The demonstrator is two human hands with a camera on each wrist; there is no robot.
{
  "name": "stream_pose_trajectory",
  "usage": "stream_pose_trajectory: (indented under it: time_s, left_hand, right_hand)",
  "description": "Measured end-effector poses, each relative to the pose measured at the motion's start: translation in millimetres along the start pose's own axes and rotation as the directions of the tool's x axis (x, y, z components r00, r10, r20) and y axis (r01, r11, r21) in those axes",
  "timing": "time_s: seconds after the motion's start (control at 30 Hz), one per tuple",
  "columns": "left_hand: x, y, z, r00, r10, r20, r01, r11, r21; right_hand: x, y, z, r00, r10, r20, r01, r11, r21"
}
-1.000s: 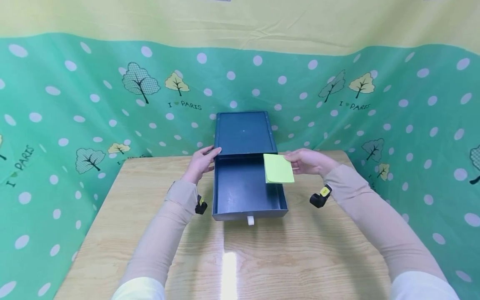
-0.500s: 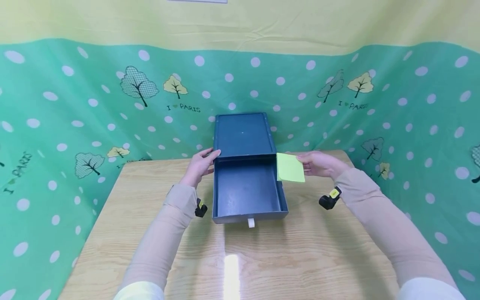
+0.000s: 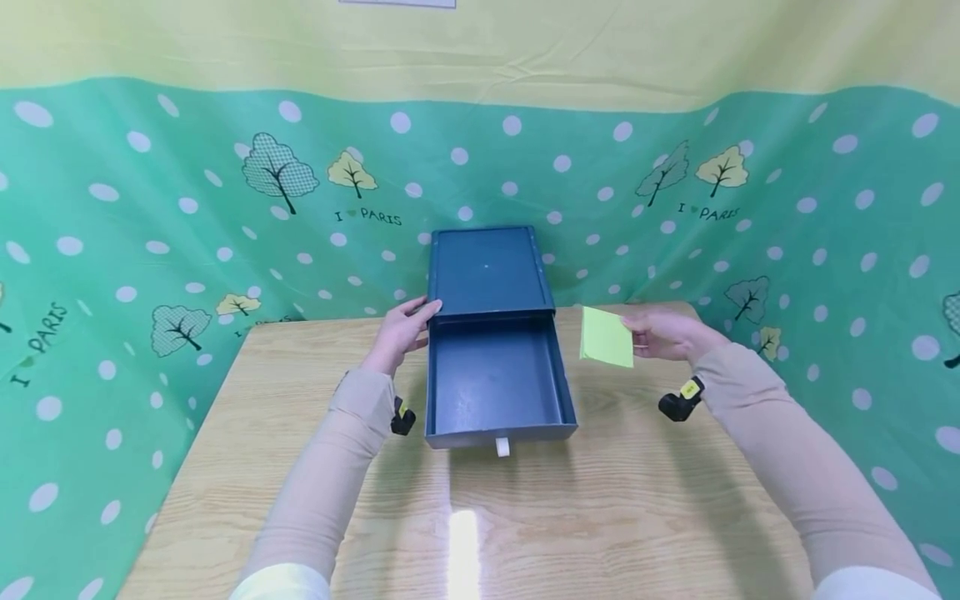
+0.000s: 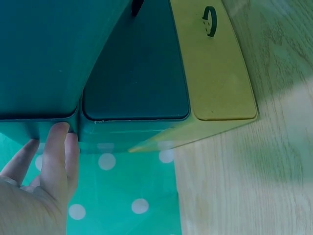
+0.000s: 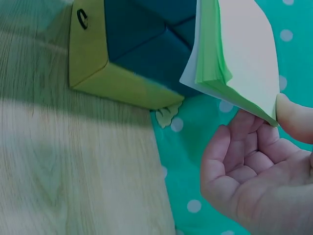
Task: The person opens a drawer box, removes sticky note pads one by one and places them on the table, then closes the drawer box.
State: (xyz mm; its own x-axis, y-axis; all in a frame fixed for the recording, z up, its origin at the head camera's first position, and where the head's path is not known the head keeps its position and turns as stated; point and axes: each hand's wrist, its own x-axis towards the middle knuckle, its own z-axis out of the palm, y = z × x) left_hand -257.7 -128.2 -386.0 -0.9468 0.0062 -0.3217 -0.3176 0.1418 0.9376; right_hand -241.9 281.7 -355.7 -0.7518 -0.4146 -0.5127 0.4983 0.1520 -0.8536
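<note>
A pad of light green sticky notes (image 3: 607, 337) is pinched by one corner between the thumb and fingers of my right hand (image 3: 662, 333). In the right wrist view the pad (image 5: 249, 54) is tilted, its layered edge showing. Right hand and pad are in the air, right of a dark blue drawer unit (image 3: 489, 271). Its top drawer (image 3: 495, 379) is pulled out toward me, and no contents show inside. My left hand (image 3: 400, 332) rests against the unit's left side near the front edge. In the left wrist view its extended fingers (image 4: 55, 161) touch the casing.
Below the pulled-out drawer, the wrist views show a dark closed drawer (image 4: 137, 68) and a yellow one (image 4: 220, 68) with a small black loop. The unit stands on a wooden table (image 3: 585, 517), before a green dotted curtain (image 3: 600, 233).
My right hand has carried the sticky-note pad rightward from over the drawer to beyond the unit's right side. The left hand and drawer have stayed in place.
</note>
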Motion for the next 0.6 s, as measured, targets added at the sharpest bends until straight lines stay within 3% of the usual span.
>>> stream_pose_trajectory:
  time_s: [0.33,0.6]
  left_hand:
    - [-3.4,0.5,0.3,1.0,0.011,-0.006,-0.01,0.999,0.035]
    - [-2.9,-0.1,-0.3,1.0,0.008,0.004,-0.008,1.0,0.002]
  right_hand:
    - [-3,13,-22.5,0.999,0.014,-0.043,-0.014,1.0,-0.016]
    - [-7,21,-31.8,0.996,0.034,-0.084,-0.036,0.999,-0.016]
